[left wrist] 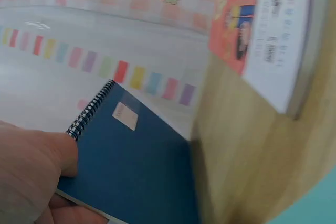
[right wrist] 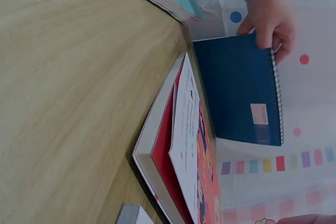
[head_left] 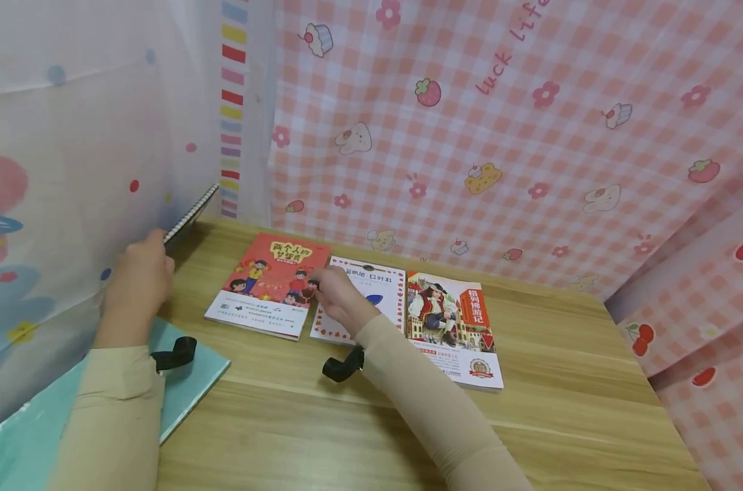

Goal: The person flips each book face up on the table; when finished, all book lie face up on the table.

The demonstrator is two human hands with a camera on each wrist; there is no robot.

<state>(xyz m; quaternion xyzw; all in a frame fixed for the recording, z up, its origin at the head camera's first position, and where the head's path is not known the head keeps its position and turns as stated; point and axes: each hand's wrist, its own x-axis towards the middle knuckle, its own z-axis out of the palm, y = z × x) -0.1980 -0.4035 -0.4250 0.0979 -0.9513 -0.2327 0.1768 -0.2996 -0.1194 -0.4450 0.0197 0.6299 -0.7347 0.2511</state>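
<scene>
Books-wise, three lie flat in a row while left hand (head_left: 139, 276) grips the blue spiral notebook (left wrist: 134, 166) upright at the far left, and right hand (head_left: 340, 298) pinches the red book's (head_left: 267, 283) cover, so it looks barely started.

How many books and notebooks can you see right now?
5: spiral notebook in left hand, teal book under left arm, red book, white book under right hand, pirate-cover book rightmost.

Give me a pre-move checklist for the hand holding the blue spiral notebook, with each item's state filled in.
1. Left hand grips the blue spiral notebook: ok.
2. Notebook lifted off the wooden table, upright at the left edge: ok.
3. Right hand on the row of books, away from the notebook: ok.
4. Red book lying flat: not ok, cover lifted in the right wrist view.
5. Bare table left of the red book: ok.
6. Notebook's far face: cannot tell.
</scene>
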